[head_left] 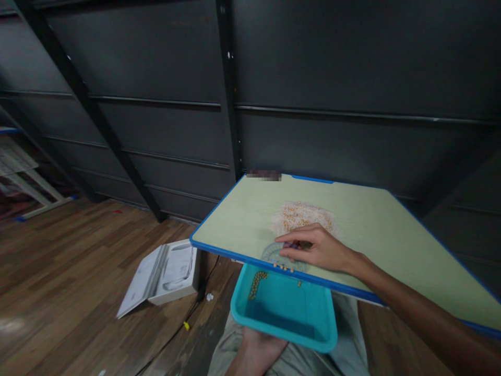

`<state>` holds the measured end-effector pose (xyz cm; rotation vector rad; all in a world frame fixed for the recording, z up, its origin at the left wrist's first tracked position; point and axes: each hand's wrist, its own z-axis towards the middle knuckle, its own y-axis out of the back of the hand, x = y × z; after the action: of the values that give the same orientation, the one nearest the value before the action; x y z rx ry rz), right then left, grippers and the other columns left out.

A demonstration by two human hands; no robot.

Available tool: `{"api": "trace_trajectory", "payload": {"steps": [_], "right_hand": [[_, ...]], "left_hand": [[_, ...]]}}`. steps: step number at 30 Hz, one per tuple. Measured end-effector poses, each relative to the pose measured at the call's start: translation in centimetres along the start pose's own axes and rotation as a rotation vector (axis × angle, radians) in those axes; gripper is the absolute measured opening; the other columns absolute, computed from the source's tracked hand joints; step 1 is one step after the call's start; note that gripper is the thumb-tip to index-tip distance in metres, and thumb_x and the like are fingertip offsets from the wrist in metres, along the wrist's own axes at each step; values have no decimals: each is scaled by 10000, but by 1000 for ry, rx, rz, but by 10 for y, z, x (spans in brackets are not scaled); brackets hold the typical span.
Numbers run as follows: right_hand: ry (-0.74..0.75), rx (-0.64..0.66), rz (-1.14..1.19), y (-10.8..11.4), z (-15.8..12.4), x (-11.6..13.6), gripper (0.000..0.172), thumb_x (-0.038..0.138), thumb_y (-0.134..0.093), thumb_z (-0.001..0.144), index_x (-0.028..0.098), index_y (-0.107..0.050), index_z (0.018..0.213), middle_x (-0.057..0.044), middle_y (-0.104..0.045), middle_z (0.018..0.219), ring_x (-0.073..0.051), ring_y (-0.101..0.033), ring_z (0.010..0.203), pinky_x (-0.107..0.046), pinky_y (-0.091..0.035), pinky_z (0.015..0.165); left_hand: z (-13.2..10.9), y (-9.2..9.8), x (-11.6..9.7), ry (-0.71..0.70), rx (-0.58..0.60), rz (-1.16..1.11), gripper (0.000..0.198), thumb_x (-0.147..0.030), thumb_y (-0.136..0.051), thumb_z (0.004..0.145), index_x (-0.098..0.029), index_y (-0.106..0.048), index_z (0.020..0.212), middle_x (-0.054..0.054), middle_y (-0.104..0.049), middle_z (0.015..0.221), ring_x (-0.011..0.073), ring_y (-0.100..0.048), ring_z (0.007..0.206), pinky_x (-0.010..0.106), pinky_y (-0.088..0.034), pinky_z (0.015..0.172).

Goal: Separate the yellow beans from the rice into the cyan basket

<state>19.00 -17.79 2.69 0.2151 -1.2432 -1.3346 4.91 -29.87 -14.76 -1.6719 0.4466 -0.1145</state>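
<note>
My right hand (313,248) lies on a small clear protractor (274,256) at the near edge of the green table (391,235), its fingers pressed together on it. A few yellow grains (284,268) sit along that edge by the protractor. Behind the hand is a heap of mixed grains (303,216). My left hand (256,352) is under a teal plastic tray (285,308), holding it below the table edge. Some yellow grains (256,284) lie in the tray's far left corner.
An open white box (164,274) lies on the wooden floor (78,271) left of the table. A dark metal wall with a slanted beam (90,109) stands behind. Another table frame (27,183) is at the far left.
</note>
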Motion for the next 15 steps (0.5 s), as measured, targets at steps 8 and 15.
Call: {"api": "trace_trajectory", "payload": {"steps": [8, 15], "right_hand": [[-20, -17, -45, 1, 0, 2, 279, 324, -658, 884, 224, -717, 1138, -26, -768, 883, -144, -696, 739, -273, -539, 713], [-82, -140, -238, 6, 4, -3, 236, 243, -625, 901, 200, -722, 1112, -51, -753, 1069, -183, -707, 930, -321, -541, 855]], "left_hand": [[0, 3, -2, 16, 19, -19, 487, -548, -504, 835, -310, -616, 1245, 34, -765, 1159, 285, -632, 1176, 506, -370, 1105], [-1, 15, 0, 22, -43, 22, 379, -498, -486, 867, -328, -688, 1139, 5, -812, 998, 277, -668, 1106, 484, -405, 1069]]}}
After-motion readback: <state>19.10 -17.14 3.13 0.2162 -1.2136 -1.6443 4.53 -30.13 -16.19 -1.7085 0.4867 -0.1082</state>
